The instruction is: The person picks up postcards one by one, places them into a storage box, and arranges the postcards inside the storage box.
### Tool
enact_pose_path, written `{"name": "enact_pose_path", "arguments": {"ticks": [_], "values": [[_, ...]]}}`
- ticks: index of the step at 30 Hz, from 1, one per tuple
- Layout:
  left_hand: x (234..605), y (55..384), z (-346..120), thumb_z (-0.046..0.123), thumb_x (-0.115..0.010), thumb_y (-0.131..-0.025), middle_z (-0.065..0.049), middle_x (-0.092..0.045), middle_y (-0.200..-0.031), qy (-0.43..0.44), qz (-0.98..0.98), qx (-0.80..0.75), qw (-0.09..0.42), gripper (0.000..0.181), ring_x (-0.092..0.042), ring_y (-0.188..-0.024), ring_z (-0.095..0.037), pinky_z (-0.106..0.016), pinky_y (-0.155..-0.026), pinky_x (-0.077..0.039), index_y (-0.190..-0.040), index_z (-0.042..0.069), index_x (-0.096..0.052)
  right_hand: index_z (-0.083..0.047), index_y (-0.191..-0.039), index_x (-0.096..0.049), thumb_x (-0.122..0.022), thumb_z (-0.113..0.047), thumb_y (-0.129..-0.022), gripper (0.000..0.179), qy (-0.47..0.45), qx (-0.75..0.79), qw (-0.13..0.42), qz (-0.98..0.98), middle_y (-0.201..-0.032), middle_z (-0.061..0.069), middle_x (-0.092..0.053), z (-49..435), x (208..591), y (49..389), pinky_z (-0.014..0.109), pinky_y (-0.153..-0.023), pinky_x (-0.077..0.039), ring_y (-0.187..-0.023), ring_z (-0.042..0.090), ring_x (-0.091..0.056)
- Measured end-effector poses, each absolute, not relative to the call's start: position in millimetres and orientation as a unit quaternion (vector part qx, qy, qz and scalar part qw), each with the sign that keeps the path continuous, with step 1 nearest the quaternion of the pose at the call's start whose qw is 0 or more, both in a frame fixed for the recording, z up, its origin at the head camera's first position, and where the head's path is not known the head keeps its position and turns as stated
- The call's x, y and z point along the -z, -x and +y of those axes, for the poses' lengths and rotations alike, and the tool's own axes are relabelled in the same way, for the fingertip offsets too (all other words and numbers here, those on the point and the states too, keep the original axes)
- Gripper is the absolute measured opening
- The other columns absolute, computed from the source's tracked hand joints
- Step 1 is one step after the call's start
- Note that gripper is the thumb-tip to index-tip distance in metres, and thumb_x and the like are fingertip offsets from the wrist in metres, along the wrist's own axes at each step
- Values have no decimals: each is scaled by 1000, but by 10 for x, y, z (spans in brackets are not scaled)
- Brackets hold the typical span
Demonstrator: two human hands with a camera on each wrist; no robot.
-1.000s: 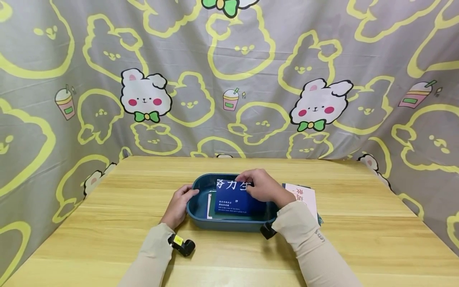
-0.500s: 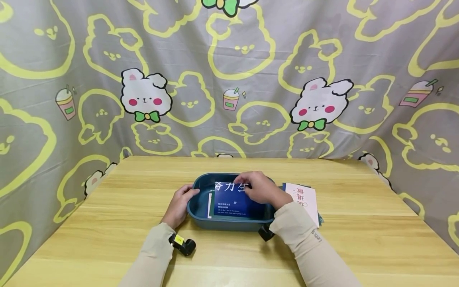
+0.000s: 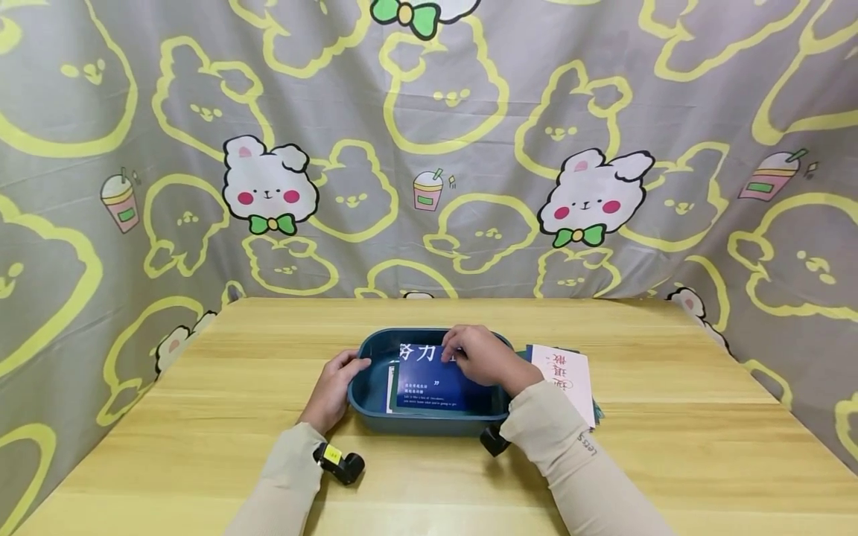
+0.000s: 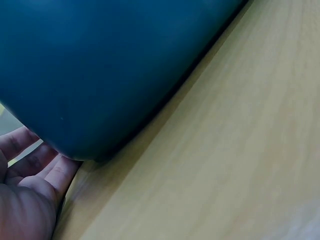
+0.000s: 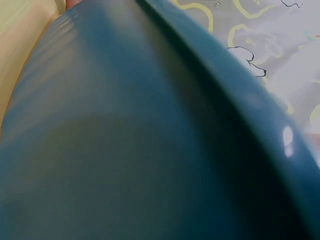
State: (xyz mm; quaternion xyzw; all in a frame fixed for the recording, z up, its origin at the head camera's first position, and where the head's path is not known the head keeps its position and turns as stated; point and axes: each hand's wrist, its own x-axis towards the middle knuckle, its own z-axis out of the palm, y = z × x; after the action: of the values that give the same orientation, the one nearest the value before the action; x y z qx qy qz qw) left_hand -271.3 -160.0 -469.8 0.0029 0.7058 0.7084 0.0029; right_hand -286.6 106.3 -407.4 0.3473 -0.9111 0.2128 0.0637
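Note:
A dark teal oblong basin (image 3: 422, 426) sits on the table in the head view. My left hand (image 3: 333, 385) holds its left end, thumb over the rim and fingers against the outer wall. The fingers (image 4: 60, 172) show at the lower corner of the basin in the left wrist view. My right hand (image 3: 484, 356) reaches over the basin and pinches the upper edge of a blue postcard (image 3: 429, 383) with white characters. That postcard lies inside, over another card (image 3: 390, 394) whose pale left edge sticks out. The basin's outer wall (image 5: 100, 125) fills most of the right wrist view.
Just right of the basin lies a pile of cards, a pale pink one (image 3: 578, 387) with red characters on top, partly covered by the right forearm. The wooden table (image 3: 201, 417) runs back to a grey patterned curtain (image 3: 375, 193).
My right hand has moved slightly down and to the left, and the blue postcard has sunk lower into the basin with it. My left hand has stayed at the basin's end.

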Motion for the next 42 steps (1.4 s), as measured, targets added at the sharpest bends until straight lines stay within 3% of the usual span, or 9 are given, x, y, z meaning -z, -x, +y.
{"name": "enact_pose_path", "arguments": {"ticks": [16, 35, 42], "values": [[4702, 2692, -1605, 17, -54, -98, -20, -52, -126, 1, 704, -711, 6, 37, -57, -99, -19, -27, -81, -52, -126, -6, -51, -5, -108, -72, -60, -6, -93, 20, -320, -198, -42, -926, -134, 9, -54, 1041, 4063, 2830, 46, -105, -36, -125, 29, -48], [4712, 2701, -1597, 17, -54, -98, -20, -53, -125, 1, 701, -713, 0, 36, -56, -100, -22, -27, -80, -51, -125, -7, -52, -2, -120, -66, -62, -7, -90, 31, -349, -186, -84, -915, -142, 12, -46, 1079, 4075, 2845, 47, -105, -36, -128, 30, -45], [4710, 2690, -1597, 18, -53, -99, -20, -51, -129, -2, 706, -708, -1, 37, -55, -106, -24, -31, -88, -50, -127, -6, -51, 0, -122, -65, -64, -7, -89, 34, -364, -193, -93, -907, -143, 14, -44, 1092, 4090, 2859, 48, -106, -35, -130, 32, -42]]}}
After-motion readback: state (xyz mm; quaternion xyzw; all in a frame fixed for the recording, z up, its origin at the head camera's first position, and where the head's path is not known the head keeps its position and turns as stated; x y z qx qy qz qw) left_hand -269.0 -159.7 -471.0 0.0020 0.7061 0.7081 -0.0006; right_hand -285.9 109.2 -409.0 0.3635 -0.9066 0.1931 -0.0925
